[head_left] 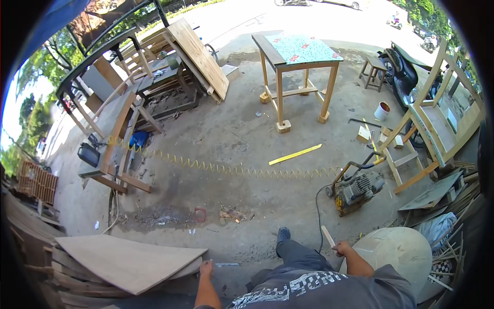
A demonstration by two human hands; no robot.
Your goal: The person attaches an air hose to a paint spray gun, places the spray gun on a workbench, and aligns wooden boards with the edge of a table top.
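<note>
My right hand point(341, 249) is closed around a short, flat strip of pale wood point(327, 236), which points up and away from me. Low in the view, my left hand point(206, 268) is curled beside the corner of a large plywood sheet point(134, 260). What its fingers hold, if anything, is too small to make out. A thin greyish strip point(227, 264) shows just right of that hand; I cannot tell whether they touch. Right of my body is a round, pale surface point(399, 252).
An air compressor point(356, 194) stands ahead right, its coiled yellow hose point(221, 168) crossing the floor to a bench point(117, 139). Beyond are a yellow level-like bar point(295, 154) and a wooden table point(306, 66) on blocks. Chair frames point(437, 123) and a bucket point(382, 111) sit right.
</note>
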